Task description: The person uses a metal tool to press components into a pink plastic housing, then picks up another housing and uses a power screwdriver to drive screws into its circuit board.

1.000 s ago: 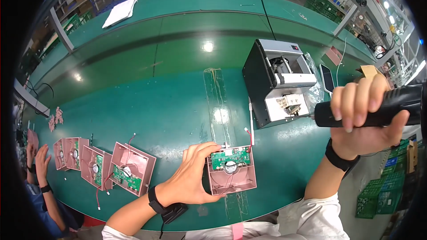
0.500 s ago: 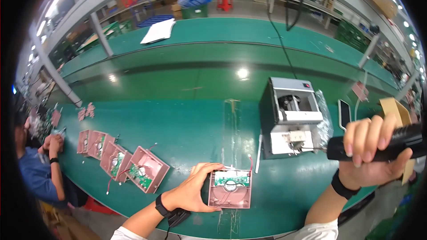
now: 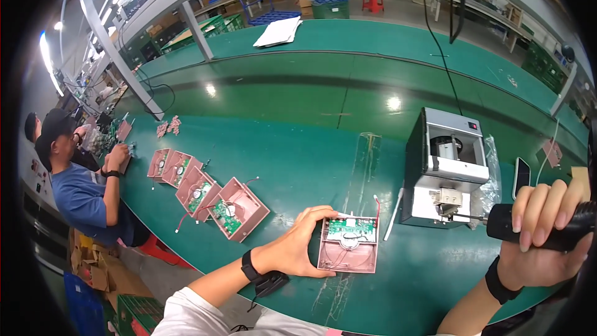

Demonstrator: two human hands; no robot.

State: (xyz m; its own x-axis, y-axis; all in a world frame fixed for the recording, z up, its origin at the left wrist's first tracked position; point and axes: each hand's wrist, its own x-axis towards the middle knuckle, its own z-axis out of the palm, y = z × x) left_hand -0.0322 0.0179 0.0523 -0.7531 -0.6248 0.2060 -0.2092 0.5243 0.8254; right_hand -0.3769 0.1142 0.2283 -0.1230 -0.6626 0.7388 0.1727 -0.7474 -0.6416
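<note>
My left hand (image 3: 292, 247) grips a pink box-shaped housing (image 3: 356, 260) by its left side, thumb at the near edge and fingers at the far edge. Inside the housing sit a green circuit board (image 3: 351, 230) and a round part; a red wire sticks up at its far right corner. My right hand (image 3: 542, 230) is wrapped round a black electric screwdriver (image 3: 505, 223) held level. Its thin bit points left, with the tip at the metal outlet of a grey and black screw feeder (image 3: 453, 174). Whether a screw is on the tip is too small to tell.
Several more pink housings (image 3: 239, 208) with boards stand in a row to the left. Small pink parts (image 3: 168, 126) lie beyond them. A phone (image 3: 521, 177) and clear plastic wrap (image 3: 491, 180) are beside the feeder. At the far left a co-worker (image 3: 84, 190) sits at the bench.
The view has turned left, so the bench things appear farther right and more of the co-worker shows. Both hands keep their holds, and the bit stays by the feeder's outlet.
</note>
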